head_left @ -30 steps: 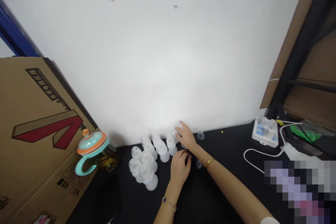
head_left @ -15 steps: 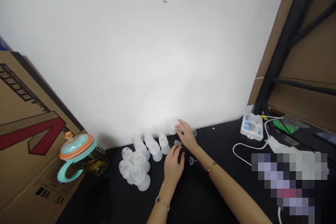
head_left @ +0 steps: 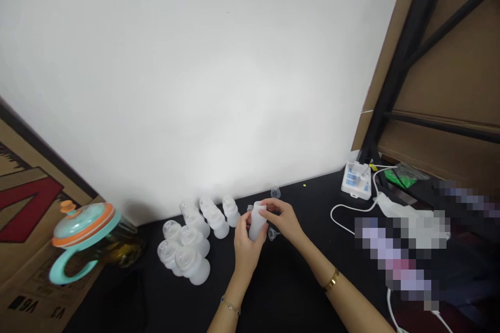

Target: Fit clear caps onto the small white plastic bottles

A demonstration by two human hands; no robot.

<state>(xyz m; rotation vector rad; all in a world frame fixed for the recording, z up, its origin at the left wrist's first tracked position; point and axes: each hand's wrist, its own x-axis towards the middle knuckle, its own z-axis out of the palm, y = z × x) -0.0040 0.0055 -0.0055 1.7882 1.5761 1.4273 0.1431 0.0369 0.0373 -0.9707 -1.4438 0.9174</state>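
A small frosted white bottle (head_left: 257, 222) stands upright between my hands, with no cap visible on its top. My left hand (head_left: 247, 242) is closed around its lower body. The fingertips of my right hand (head_left: 284, 219) press against its upper right side. Behind the bottle, partly hidden, is a clear plastic piece (head_left: 250, 208). A clear funnel-shaped piece (head_left: 273, 233) lies just beneath my right hand, and a clear cup-shaped piece (head_left: 275, 192) is near the wall. To the left of my hands stand several capped white bottles (head_left: 197, 265) in a group.
At far left a jug (head_left: 84, 229) with a turquoise handle stands by a cardboard box (head_left: 23, 208). A white power strip (head_left: 356, 181) with a cable lies at the back right, near a white cloth-like item (head_left: 406, 218). A black table (head_left: 312, 260) meets the white wall.
My right hand has come back from beside the wall, and a white bottle is now between both hands. My left hand has closed around it. The view has shifted to the right.
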